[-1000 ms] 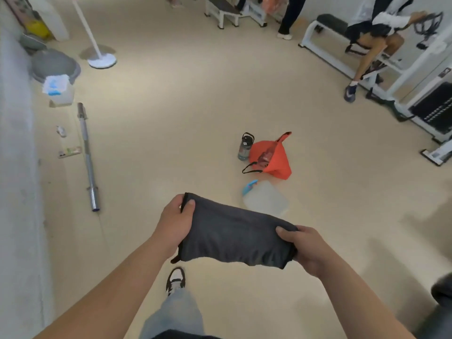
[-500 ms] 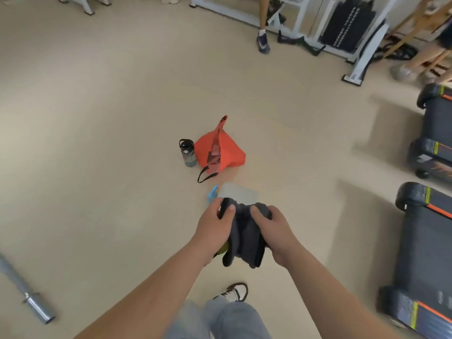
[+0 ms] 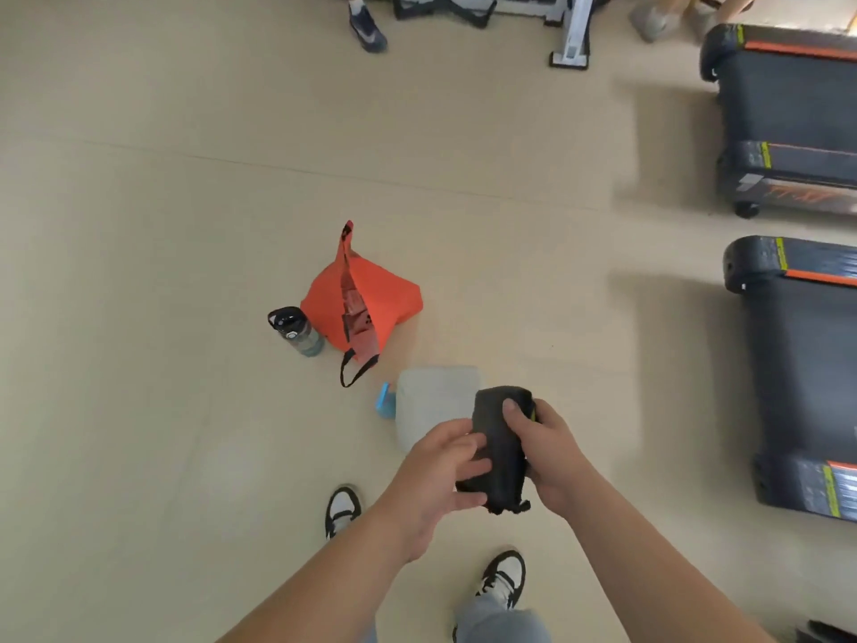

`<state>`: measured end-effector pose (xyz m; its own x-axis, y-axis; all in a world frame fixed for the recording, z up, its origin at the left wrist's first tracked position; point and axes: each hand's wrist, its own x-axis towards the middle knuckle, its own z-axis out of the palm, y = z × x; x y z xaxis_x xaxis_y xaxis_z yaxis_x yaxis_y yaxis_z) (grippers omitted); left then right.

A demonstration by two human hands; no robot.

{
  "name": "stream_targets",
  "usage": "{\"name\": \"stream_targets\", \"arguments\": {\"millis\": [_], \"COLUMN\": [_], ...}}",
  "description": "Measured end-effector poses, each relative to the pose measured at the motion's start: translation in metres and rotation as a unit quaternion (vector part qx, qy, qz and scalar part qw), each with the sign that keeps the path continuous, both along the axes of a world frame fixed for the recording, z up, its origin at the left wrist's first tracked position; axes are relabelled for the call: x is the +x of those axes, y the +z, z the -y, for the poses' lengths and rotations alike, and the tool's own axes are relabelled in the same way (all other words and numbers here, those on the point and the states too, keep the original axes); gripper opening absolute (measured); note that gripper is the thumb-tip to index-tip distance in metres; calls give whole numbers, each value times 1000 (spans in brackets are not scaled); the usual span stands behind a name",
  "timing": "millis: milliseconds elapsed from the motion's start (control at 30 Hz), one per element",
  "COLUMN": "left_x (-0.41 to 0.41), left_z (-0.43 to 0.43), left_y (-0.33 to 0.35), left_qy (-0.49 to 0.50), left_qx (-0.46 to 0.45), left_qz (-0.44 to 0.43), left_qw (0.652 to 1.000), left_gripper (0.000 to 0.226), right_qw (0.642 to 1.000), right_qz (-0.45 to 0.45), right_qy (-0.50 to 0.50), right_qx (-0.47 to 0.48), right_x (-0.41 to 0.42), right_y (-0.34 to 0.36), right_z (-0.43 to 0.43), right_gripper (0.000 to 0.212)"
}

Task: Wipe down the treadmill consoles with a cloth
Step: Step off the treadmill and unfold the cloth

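presently both hands clamp the folded dark cloth (image 3: 498, 445): right hand (image 3: 549, 457) curled around it, left hand (image 3: 438, 475) fingers pressing flat; below them, the translucent jug (image 3: 429, 406) could trip a step.

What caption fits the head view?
Both hands fold a dark cloth above the gym floor beside two treadmills.

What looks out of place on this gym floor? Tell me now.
An orange bag, a water bottle and a pale jug lying on its side sit loose in the middle of the floor. No spill shows.
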<state>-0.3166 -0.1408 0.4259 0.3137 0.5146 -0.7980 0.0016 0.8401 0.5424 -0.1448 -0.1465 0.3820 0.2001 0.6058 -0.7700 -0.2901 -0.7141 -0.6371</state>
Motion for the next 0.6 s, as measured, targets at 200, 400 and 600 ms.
{"name": "stream_targets", "arguments": {"millis": [200,400,600], "left_x": [-51,-54,-39], "left_z": [-62,-104,-133], "left_y": [-106,-268,-428], "left_qy": [-115,-162,-123], "left_qx": [77,47,-7], "left_qz": [-118,-110,-21], "left_qw": [983,980,992], "left_gripper": [31,63,23], "right_qw": [991,981,990], "right_qz": [-71,-143,-126], "right_qy": [-108,-131,-68], "right_qx": [12,-22,-12], "right_x": [-19,-24,-12], "right_y": [-85,-212,-364], "right_z": [-32,-54,-68], "right_gripper": [29,39,44]}}
